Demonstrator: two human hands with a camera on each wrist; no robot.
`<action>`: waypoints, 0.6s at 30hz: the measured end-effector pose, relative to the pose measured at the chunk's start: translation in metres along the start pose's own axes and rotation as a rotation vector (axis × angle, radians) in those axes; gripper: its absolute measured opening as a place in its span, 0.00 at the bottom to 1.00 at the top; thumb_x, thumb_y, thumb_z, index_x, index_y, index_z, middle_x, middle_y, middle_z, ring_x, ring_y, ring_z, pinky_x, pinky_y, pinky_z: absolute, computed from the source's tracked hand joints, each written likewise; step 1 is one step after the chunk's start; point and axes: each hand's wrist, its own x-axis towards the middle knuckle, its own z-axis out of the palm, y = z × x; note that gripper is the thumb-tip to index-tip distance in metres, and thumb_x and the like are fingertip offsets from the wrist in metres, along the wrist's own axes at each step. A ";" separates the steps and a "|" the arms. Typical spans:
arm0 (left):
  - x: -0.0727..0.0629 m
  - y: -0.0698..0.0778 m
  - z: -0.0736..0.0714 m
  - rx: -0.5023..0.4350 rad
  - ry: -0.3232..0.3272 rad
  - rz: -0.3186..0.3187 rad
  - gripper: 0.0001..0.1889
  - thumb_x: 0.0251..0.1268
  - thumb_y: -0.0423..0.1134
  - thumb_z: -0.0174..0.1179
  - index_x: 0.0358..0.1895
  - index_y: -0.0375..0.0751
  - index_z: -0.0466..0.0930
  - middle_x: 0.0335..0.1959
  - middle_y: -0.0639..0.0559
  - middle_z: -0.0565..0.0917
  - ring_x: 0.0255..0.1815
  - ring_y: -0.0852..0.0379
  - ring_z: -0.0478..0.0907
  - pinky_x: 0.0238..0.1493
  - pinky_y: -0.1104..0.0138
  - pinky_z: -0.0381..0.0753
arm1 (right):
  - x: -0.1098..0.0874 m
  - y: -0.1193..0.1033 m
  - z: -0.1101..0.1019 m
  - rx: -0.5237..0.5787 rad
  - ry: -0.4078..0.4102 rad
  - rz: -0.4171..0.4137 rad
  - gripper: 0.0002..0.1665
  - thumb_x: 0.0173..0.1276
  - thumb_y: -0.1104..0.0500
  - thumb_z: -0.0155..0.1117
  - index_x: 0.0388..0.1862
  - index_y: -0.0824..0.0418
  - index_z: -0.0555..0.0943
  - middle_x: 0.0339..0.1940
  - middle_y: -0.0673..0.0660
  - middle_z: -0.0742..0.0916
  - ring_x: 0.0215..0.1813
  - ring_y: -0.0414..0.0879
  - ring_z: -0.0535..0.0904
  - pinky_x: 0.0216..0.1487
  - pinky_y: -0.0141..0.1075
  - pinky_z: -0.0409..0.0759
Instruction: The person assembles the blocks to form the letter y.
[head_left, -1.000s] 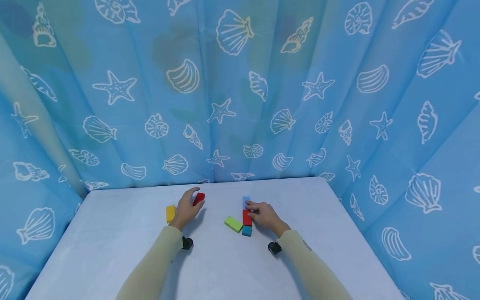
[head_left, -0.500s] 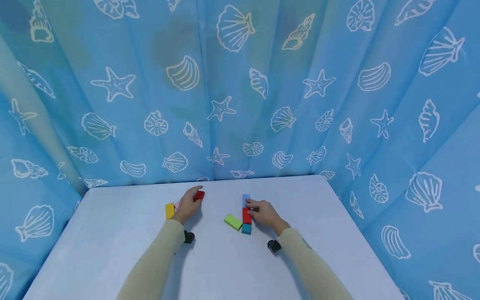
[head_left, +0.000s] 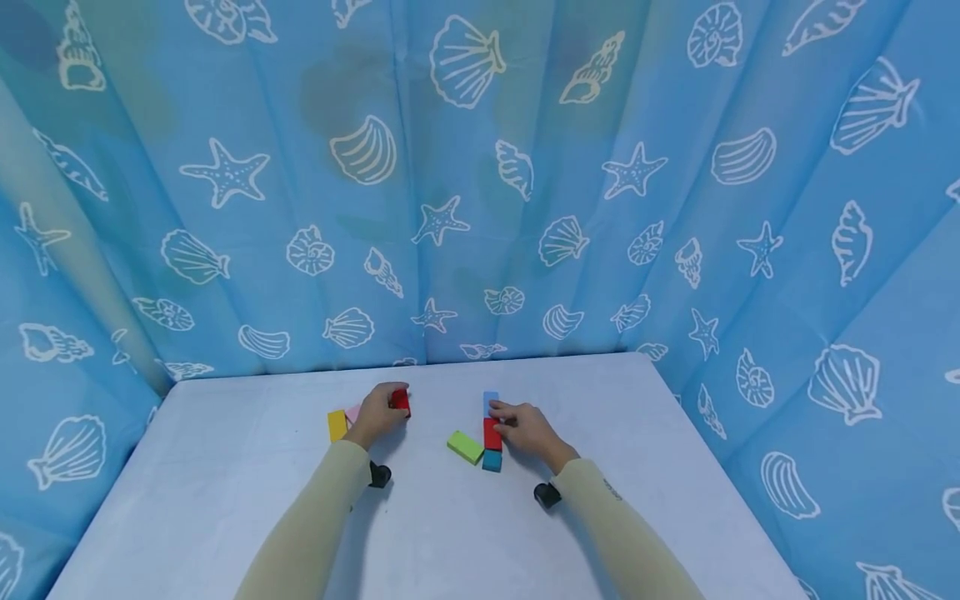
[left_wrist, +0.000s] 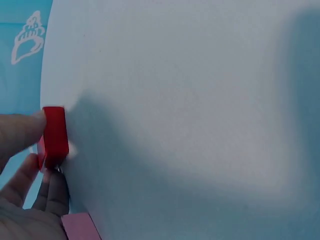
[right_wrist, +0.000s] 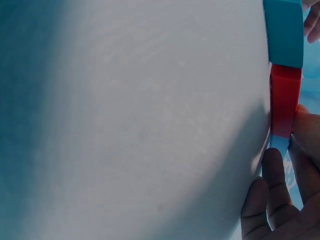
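My left hand (head_left: 378, 414) pinches a red block (left_wrist: 56, 135) between thumb and fingers at the table's far left. A pink block (left_wrist: 81, 226) lies close by, partly hidden by that hand in the head view, beside a yellow block (head_left: 337, 426). Right of centre, a teal block (head_left: 492, 461), a second red block (head_left: 492, 433) and a blue block (head_left: 491, 402) form a line running away from me. My right hand (head_left: 531, 431) has its thumb at this red block and its fingers around the blue one; I cannot tell whether it grips either.
A lime green block (head_left: 465, 447) lies slanted just left of the line, its right end close to the teal block. The white table (head_left: 442, 533) ends at a blue shell-patterned curtain (head_left: 450, 275) behind and at the sides.
The left index finger, raised earlier, has come down onto the red block, which has turned from slanted to nearly straight. More of the pink block shows. The right hand stays at the line.
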 end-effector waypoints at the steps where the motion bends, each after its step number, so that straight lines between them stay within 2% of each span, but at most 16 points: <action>1: 0.000 0.000 0.000 0.004 0.004 0.001 0.33 0.60 0.31 0.67 0.70 0.44 0.69 0.70 0.38 0.67 0.67 0.38 0.65 0.64 0.45 0.74 | 0.000 0.000 0.000 0.001 0.001 -0.003 0.24 0.72 0.59 0.62 0.66 0.53 0.77 0.72 0.49 0.76 0.76 0.55 0.65 0.69 0.50 0.71; 8: -0.006 0.003 0.001 0.092 0.036 0.028 0.35 0.57 0.35 0.71 0.70 0.39 0.70 0.67 0.36 0.70 0.65 0.39 0.67 0.61 0.47 0.77 | 0.001 0.002 0.003 0.001 0.001 -0.005 0.24 0.72 0.59 0.62 0.66 0.54 0.77 0.72 0.48 0.76 0.76 0.55 0.66 0.69 0.50 0.71; 13: -0.006 0.004 0.004 0.095 0.029 0.015 0.32 0.56 0.38 0.73 0.66 0.38 0.75 0.62 0.38 0.74 0.61 0.42 0.70 0.59 0.49 0.79 | 0.001 0.002 0.003 -0.007 0.004 0.002 0.24 0.72 0.59 0.62 0.66 0.53 0.77 0.72 0.48 0.75 0.76 0.55 0.66 0.69 0.50 0.71; 18: -0.002 0.002 0.013 0.101 0.019 0.031 0.31 0.56 0.41 0.73 0.64 0.41 0.78 0.58 0.39 0.75 0.59 0.44 0.70 0.56 0.51 0.80 | 0.001 0.002 0.003 0.000 0.003 -0.011 0.24 0.72 0.59 0.62 0.66 0.55 0.77 0.72 0.49 0.76 0.76 0.56 0.66 0.70 0.51 0.71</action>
